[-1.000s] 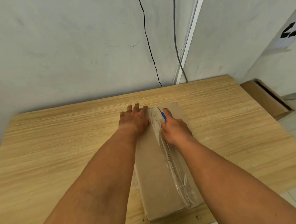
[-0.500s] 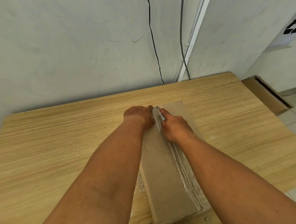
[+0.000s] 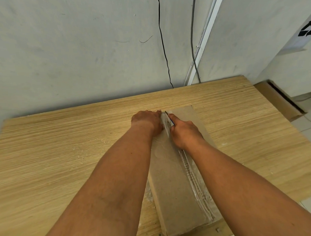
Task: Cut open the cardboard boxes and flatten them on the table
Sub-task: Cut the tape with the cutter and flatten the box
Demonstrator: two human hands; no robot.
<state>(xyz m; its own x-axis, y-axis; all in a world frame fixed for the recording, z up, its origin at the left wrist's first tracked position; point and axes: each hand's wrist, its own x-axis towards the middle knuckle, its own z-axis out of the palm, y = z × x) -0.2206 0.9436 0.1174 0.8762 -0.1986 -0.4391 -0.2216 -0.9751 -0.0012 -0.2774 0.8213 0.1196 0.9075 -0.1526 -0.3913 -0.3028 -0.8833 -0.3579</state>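
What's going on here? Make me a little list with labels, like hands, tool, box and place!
left hand: curled over the far end of the cardboard box, holding it
right hand: grips the knife
knife: blue handle, tip at the far end of the clear tape
cardboard box: long, closed, lying on the table
table: light wood, against a wall

Light wooden bench (image 3: 64, 156): 1.
Long brown taped cardboard box (image 3: 173, 188): 1.
Blue-handled cutter (image 3: 171, 121): 1.
Hands: 2, left hand (image 3: 147, 120) and right hand (image 3: 184, 132).
Brown floor carton (image 3: 274, 99): 1.
Wall cables: 2, black cable (image 3: 163, 47) and grey cable (image 3: 192, 37).
White conduit (image 3: 206, 31): 1.
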